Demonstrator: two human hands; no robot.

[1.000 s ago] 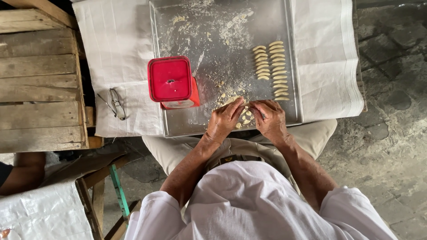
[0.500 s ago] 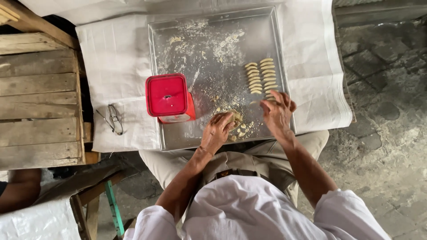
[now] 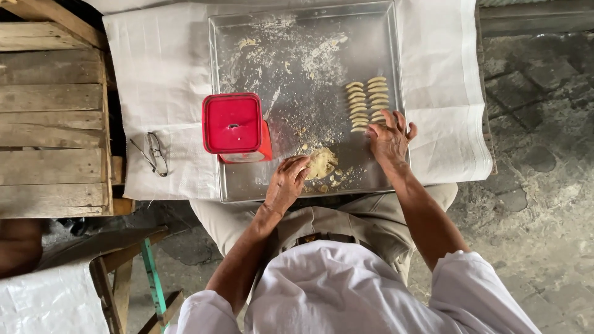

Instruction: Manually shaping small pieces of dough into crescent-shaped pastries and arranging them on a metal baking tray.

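on a floury metal tray (image 3: 247,37) over white cloth, a lump of dough (image 3: 322,164) lies near the front edge, the left hand (image 3: 286,184) curled loosely against it. the right hand (image 3: 390,137) has moved from the lump to the rows of shaped pieces (image 3: 366,104) behind it, fingers spread, so another piece has probably just been laid down. a red box (image 3: 234,124) stands left of the lump.

Single head view, looking straight down, fairly near; metal tray (image 3: 216,93) fills upper frame (lap below).

The floor (image 3: 544,185) is grey stone, cracked and dusty. A wooden crate (image 3: 49,111) stands on one side. A white cloth (image 3: 161,55) covers the counter. Daylight is soft.
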